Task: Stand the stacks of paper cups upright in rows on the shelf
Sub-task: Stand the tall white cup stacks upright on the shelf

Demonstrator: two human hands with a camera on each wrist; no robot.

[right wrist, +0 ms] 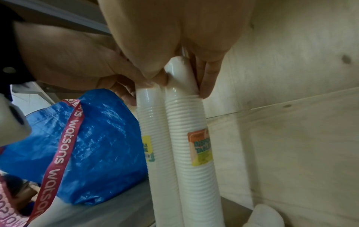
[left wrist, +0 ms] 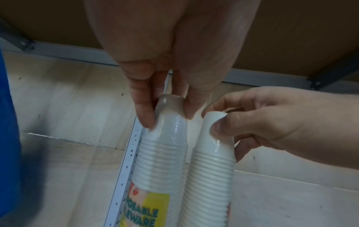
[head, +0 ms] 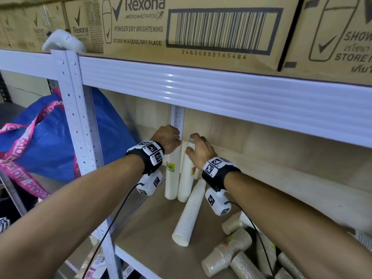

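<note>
Two tall white cup stacks stand upright side by side at the back left corner of the shelf [head: 153,218]. My left hand [head: 168,138] pinches the top of the left stack [head: 172,174], seen in the left wrist view as the left stack [left wrist: 161,153] between fingers [left wrist: 143,110] and thumb. My right hand [head: 198,151] grips the top of the right stack [head: 186,178]; the right wrist view shows the right stack [right wrist: 190,138] with its orange label, held at the tip. A third white stack [head: 189,214] lies tilted against the pair's base.
Several brown cup stacks [head: 233,252] lie jumbled at the front right of the shelf. A blue bag [head: 52,141] with pink straps sits beyond the white upright post [head: 78,125]. Cardboard boxes [head: 191,27] fill the shelf above. Plywood backs the shelf.
</note>
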